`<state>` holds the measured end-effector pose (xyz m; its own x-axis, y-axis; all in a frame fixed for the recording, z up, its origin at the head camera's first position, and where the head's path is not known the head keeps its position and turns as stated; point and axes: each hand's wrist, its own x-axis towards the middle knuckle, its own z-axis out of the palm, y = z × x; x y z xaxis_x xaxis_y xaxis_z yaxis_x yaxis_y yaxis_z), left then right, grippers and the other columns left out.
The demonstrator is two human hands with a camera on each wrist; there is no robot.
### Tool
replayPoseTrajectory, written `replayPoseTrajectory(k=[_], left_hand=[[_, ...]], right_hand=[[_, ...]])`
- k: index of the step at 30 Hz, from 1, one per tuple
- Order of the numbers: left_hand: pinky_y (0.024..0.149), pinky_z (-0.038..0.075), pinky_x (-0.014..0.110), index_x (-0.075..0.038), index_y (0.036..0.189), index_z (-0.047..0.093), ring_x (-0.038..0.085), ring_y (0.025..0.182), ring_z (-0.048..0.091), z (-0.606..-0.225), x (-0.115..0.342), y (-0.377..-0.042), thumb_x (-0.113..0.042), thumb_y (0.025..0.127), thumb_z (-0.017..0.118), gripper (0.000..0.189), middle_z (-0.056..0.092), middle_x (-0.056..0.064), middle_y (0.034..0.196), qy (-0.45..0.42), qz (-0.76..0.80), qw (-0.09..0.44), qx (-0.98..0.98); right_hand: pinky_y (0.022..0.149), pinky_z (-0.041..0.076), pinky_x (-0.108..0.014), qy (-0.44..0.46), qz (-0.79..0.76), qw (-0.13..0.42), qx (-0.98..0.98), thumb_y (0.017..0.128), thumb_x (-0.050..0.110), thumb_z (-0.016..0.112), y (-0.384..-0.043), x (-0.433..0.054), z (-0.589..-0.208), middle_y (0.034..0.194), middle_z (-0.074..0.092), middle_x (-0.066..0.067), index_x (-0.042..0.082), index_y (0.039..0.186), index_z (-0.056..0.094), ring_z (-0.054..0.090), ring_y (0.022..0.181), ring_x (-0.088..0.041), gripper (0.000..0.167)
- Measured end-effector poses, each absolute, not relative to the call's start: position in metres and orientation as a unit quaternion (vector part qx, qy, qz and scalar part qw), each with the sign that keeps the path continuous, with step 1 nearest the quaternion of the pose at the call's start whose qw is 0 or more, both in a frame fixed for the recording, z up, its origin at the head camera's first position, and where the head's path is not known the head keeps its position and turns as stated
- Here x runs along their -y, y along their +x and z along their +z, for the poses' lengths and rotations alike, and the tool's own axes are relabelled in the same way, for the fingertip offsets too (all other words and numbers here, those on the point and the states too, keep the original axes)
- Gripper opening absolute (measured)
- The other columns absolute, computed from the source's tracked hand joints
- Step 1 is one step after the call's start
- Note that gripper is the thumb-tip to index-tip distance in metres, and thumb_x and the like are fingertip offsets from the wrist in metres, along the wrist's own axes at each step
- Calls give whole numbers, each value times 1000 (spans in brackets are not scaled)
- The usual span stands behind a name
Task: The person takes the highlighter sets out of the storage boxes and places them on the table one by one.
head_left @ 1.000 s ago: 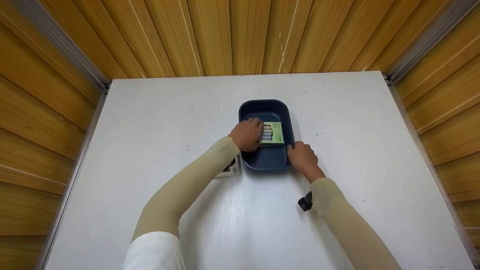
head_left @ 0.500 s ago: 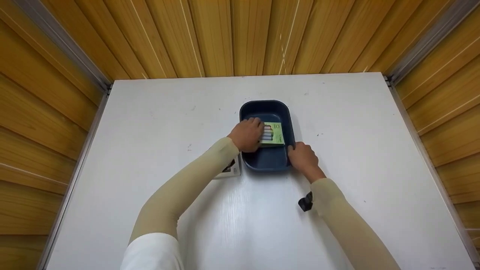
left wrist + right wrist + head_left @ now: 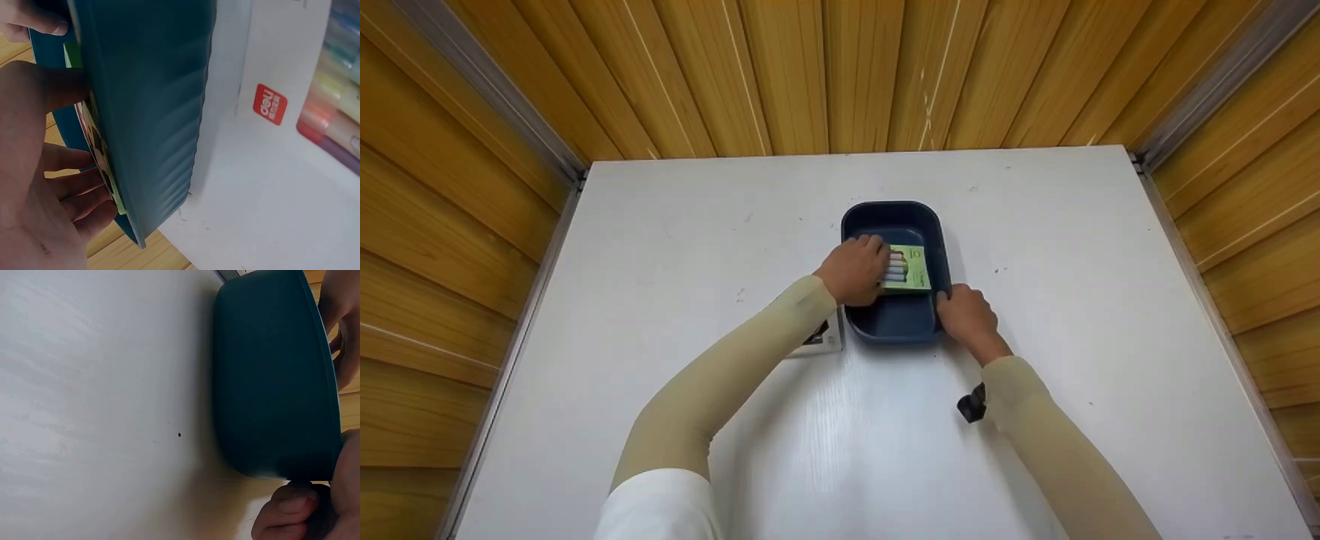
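A dark blue plastic bin (image 3: 894, 324) with rounded corners stands on the white table. Inside it lies a flat green box (image 3: 916, 268) printed with coloured sticks, placed crosswise. My left hand (image 3: 853, 268) reaches over the bin's left rim and grips the box's left part, covering it in the head view. In the left wrist view, the thumb (image 3: 64, 89) and fingers are spread along the box behind the bin's wall. My right hand (image 3: 969, 315) holds the bin's right side close to the front corner, thumb on the rim and fingers outside.
A white pack (image 3: 826, 337) lies left of the bin, partly under my left forearm. In the left wrist view this pack (image 3: 273, 56) bears a red deli label and shows coloured pens. Wood-patterned panels (image 3: 855, 75) border the table. A black strap piece (image 3: 972, 405) hangs at my right wrist.
Hardly anything differs. The whole scene shifts slightly right and down in the head view, while both hands keep their holds on the box and the bin.
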<state>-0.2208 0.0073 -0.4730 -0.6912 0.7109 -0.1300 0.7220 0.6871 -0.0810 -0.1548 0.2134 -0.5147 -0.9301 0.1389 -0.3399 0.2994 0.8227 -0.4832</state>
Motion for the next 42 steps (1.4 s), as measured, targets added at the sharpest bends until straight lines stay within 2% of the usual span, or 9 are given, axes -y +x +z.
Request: replayPoseTrajectory(k=[7,18,24,36,42], left_hand=[[101,45,38,-2,139,43,26,117,53,-469,-7,-217,-44,92,57,64,51,13,130,386,-79,50,-918],[100,46,38,-1,139,43,27,117,53,-465,-3,-213,-40,92,58,63,51,14,129,390,-71,29,-918],[98,46,38,0,139,43,28,118,52,-463,0,-213,-38,91,58,63,51,14,128,394,-61,17,-917],[103,44,38,-2,143,38,27,123,48,-459,4,-213,-41,93,56,66,47,13,134,380,-62,41,-922],[105,43,38,-2,144,37,27,125,47,-456,6,-211,-40,93,55,65,45,13,137,379,-59,45,-922]], right_hand=[[61,43,-35,118,-278,153,-941,100,30,37,-155,-215,-515,96,66,-18,-2,104,63,58,77,-26,42],[59,40,-35,111,-276,151,-943,99,31,37,-155,-215,-516,84,62,-13,3,91,61,57,72,-25,38],[60,42,-36,118,-272,145,-944,98,31,38,-156,-214,-516,91,66,-16,2,92,62,59,75,-27,38],[66,45,-40,123,-271,151,-943,99,31,38,-157,-214,-514,100,67,-19,-3,106,62,59,81,-28,42],[65,44,-39,123,-272,151,-942,99,30,38,-157,-214,-514,100,66,-19,-2,103,62,58,81,-27,41]])
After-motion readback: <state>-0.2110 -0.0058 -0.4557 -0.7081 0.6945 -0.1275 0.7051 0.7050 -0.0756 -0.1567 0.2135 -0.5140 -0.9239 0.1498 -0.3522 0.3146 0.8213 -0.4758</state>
